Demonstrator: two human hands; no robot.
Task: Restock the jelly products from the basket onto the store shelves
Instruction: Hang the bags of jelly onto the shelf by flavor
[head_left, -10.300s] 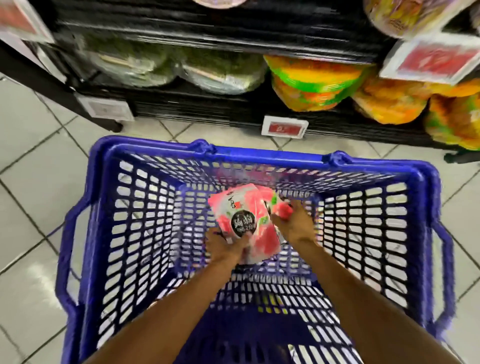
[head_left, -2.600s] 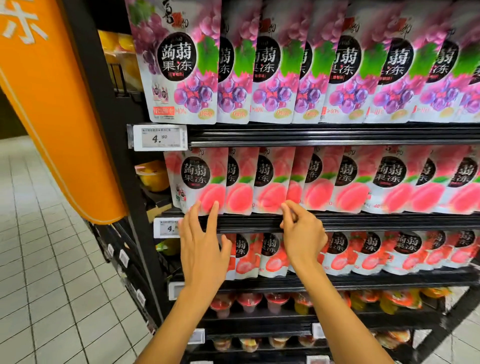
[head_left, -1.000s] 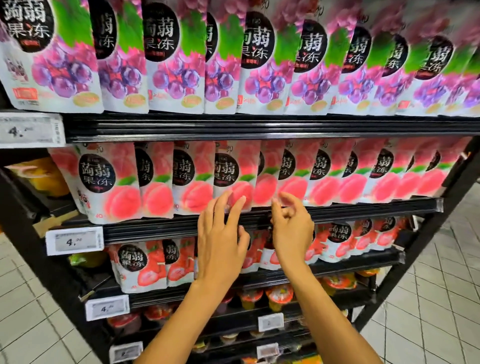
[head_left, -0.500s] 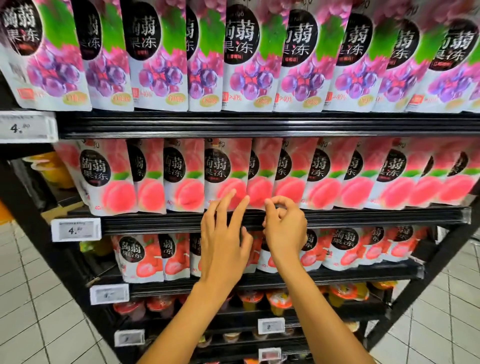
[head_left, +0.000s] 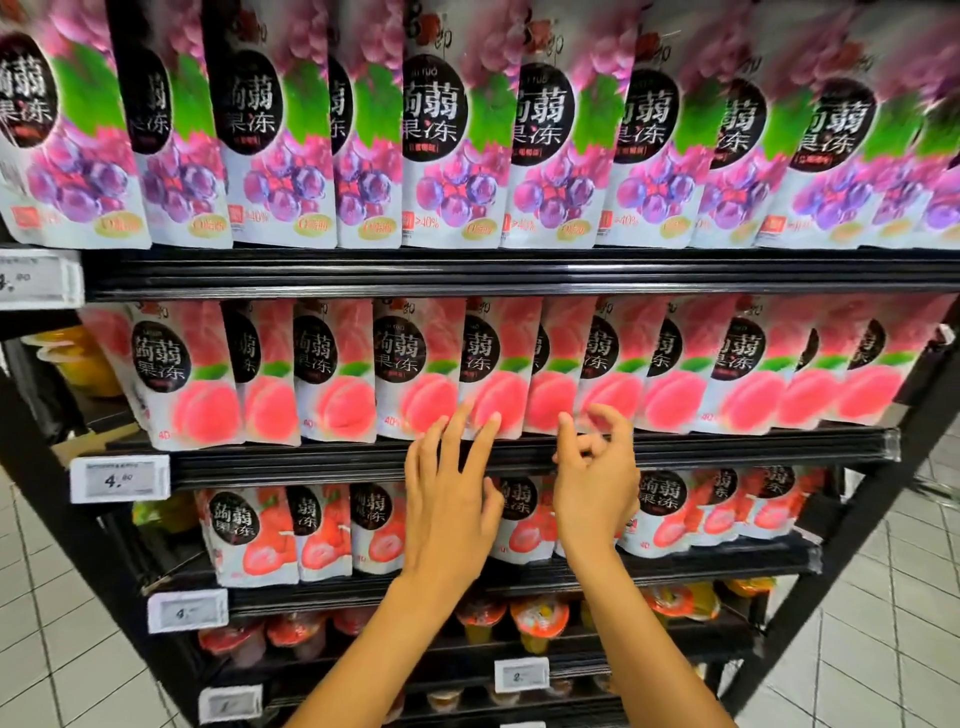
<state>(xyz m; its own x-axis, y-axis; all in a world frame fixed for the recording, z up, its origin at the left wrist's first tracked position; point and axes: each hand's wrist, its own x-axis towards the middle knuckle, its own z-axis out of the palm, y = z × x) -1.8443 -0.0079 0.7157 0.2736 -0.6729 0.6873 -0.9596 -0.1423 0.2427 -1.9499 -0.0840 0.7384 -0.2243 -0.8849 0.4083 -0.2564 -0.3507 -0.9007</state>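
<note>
A row of pink peach jelly pouches (head_left: 415, 374) stands upright on the middle shelf (head_left: 291, 460). My left hand (head_left: 449, 499) is flat, fingers spread, with its fingertips touching the bottom of a peach pouch (head_left: 493, 379). Just to its right, my right hand (head_left: 595, 478) has curled fingers at the lower edge of the neighbouring pouches (head_left: 608, 379) and holds nothing. Purple grape jelly pouches (head_left: 452, 135) fill the shelf above. Strawberry jelly pouches (head_left: 254, 535) line the shelf below, partly hidden by my hands. The basket is out of view.
White price tags (head_left: 120, 479) clip onto the black shelf rails. Jelly cups (head_left: 537, 618) sit on the lower shelves. The rack's black frame (head_left: 852, 561) slants down at the right, and white tiled floor (head_left: 883, 639) shows beside it.
Both hands have slid to the right along the bottom edge of the peach pouch row, and my view has followed them closer in. Nothing has been picked up.
</note>
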